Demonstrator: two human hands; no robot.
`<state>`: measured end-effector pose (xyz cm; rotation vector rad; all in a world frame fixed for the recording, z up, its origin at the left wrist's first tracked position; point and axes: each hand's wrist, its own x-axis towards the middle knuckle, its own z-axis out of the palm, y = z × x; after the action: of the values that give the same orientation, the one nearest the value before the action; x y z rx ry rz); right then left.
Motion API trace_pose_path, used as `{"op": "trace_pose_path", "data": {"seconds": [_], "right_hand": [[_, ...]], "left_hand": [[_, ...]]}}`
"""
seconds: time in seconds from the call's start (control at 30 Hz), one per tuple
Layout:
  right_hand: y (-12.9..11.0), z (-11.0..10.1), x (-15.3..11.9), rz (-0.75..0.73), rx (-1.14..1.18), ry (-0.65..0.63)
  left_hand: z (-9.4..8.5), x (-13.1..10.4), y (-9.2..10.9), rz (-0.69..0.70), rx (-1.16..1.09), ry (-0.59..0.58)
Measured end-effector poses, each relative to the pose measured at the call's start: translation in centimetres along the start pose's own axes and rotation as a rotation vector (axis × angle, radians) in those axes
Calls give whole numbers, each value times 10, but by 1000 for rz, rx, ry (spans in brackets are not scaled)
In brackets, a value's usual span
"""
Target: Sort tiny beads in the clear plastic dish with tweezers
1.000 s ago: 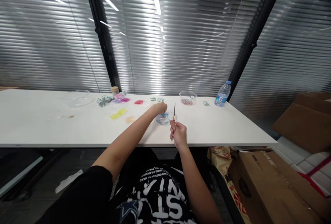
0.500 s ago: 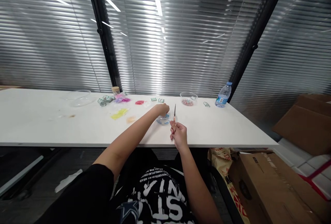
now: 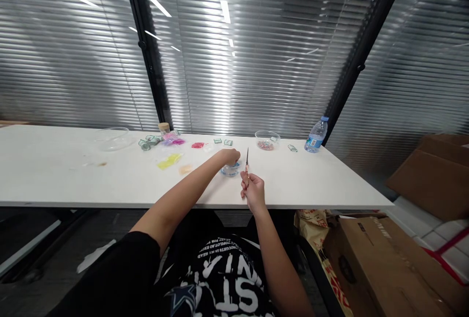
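Note:
My left hand [image 3: 230, 156] reaches over a small clear bowl [image 3: 229, 174] with blue bits in it. Its fingers are curled together and point down at the bowl's rim; what they hold, if anything, is hidden. To the right of the bowl, my right hand [image 3: 254, 191] is closed around the copper-coloured handles of a pair of scissors [image 3: 247, 164]. The slim dark blades are together and point up and away from me. A second clear bowl [image 3: 267, 139], with reddish bits inside, stands farther back on the right.
On the white table [image 3: 304, 180] lie a yellow packet [image 3: 169, 161], a red packet [image 3: 198, 145], a peach packet [image 3: 185, 169], and several green-marked clear pieces [image 3: 228, 142]. A corked jar [image 3: 163, 128] and a water bottle [image 3: 316, 135] stand behind. Cardboard boxes [image 3: 388, 258] sit at right.
Both hands stay almost in place. The bowl under my left hand has shifted very slightly to the left, and the scissors remain in my right hand.

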<state>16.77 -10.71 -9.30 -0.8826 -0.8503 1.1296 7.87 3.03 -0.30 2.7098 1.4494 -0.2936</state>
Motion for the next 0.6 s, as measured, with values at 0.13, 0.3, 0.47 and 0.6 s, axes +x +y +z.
{"op": "trace_pose_path", "data": {"seconds": [0.13, 0.3, 0.47, 0.6], "right_hand": [[1, 0, 0, 9, 10, 0], [3, -1, 2, 0, -8, -4], [5, -2, 3, 1, -19, -8], [5, -2, 3, -9, -20, -18]], "left_hand": [[-5, -8, -6, 42, -63, 87], [-12, -34, -23, 131, -213, 349], [-1, -56, -34, 167, -338, 522], [12, -65, -37, 233, -481, 664]]}}
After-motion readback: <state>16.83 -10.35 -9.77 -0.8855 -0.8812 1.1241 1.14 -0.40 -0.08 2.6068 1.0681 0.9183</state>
